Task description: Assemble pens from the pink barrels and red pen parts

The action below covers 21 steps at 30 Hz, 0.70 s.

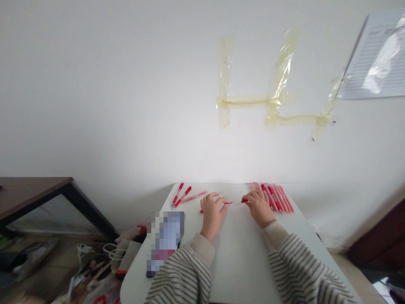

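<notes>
My left hand (212, 214) pinches a thin red pen part (230, 203) between thumb and fingertips, its end pointing right. A short red piece (201, 211) shows beside that hand, mostly hidden by it. My right hand (259, 207) is closed on a red pen piece (244, 201), from which a thin pale tip points left. The two held parts face each other with a small gap between them. Left of my hands lie two red pens (182, 198) and a pink pen-like stick (194, 196). A row of several red and pink pens (286, 202) lies right of my right hand.
A phone (166, 240) with a blurred screen lies at the left of the white table (240, 270). The wall behind carries yellowed tape (247, 102) and a paper sheet (376, 55). Bags and cords (104, 257) crowd the floor at left, near a dark brown table (34, 190).
</notes>
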Motion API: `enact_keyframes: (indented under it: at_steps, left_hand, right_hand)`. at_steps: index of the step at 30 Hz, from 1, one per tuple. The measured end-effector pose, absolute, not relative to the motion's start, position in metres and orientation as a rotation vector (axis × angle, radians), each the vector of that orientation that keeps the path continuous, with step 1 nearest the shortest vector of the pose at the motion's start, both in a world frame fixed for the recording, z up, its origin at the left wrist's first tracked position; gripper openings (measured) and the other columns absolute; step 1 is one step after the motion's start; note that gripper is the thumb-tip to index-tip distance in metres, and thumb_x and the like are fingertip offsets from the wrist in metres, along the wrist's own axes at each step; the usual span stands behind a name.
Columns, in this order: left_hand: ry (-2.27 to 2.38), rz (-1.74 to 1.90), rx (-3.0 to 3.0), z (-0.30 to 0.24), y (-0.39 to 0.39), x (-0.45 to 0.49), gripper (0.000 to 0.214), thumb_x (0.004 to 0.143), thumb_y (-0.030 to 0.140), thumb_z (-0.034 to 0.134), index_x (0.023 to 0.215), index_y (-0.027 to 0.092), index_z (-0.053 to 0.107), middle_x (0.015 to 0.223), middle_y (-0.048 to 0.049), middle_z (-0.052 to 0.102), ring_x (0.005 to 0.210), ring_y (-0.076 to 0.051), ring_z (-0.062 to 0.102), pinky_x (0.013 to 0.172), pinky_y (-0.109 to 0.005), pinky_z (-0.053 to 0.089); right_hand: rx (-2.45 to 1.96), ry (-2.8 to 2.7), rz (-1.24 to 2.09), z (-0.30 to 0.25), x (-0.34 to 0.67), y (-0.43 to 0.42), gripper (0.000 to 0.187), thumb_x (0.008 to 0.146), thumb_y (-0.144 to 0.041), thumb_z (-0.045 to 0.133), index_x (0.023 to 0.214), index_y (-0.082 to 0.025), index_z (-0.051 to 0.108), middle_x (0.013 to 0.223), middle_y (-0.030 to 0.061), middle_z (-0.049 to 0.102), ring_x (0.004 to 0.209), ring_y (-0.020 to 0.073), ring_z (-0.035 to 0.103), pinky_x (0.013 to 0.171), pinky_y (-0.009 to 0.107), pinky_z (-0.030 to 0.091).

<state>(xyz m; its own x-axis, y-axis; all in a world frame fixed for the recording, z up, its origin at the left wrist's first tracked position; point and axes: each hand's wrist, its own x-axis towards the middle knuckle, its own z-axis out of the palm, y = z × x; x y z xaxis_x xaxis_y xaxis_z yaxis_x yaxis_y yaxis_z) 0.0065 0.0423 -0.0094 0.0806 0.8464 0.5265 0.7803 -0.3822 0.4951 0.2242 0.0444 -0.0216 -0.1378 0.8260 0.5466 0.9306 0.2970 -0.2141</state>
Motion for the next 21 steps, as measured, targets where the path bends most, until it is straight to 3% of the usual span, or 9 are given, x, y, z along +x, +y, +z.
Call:
enact_keyframes:
  at_steps: [6, 13, 21]
  left_hand:
    - [1.687, 1.197, 2.234, -0.0126, 0.0425, 0.0071, 0.013, 0.082, 0.024, 0.071, 0.092, 0.031, 0.076, 0.120, -0.0060, 0.058, 0.121, -0.027, 0.049, 0.111, -0.062, 0.034]
    - [1.686, 1.171, 2.237, -0.0110, 0.0407, 0.0095, 0.011, 0.081, 0.025, 0.073, 0.090, 0.030, 0.076, 0.120, -0.0066, 0.059, 0.120, -0.028, 0.049, 0.109, -0.065, 0.034]
    - [1.678, 1.134, 2.236, -0.0077, 0.0384, 0.0110, 0.007, 0.079, 0.028, 0.076, 0.085, 0.030, 0.077, 0.121, -0.0051, 0.060, 0.119, -0.028, 0.048, 0.109, -0.059, 0.034]
  right_hand:
    - [-1.591, -1.964, -0.263, -0.0207, 0.2221, 0.0422, 0.019, 0.093, -0.022, 0.058, 0.103, -0.031, 0.071, 0.105, 0.0056, 0.067, 0.116, 0.0307, 0.051, 0.111, 0.067, 0.023]
    - [-1.569, -2.011, -0.238, -0.0251, 0.2199, 0.0433, 0.020, 0.092, -0.022, 0.058, 0.104, -0.032, 0.071, 0.103, 0.0057, 0.067, 0.112, 0.0287, 0.052, 0.112, 0.066, 0.021]
    - [-1.492, -2.060, -0.219, -0.0185, 0.2162, 0.0401, 0.019, 0.093, -0.023, 0.060, 0.104, -0.033, 0.072, 0.101, 0.0036, 0.068, 0.109, 0.0260, 0.053, 0.114, 0.059, 0.022]
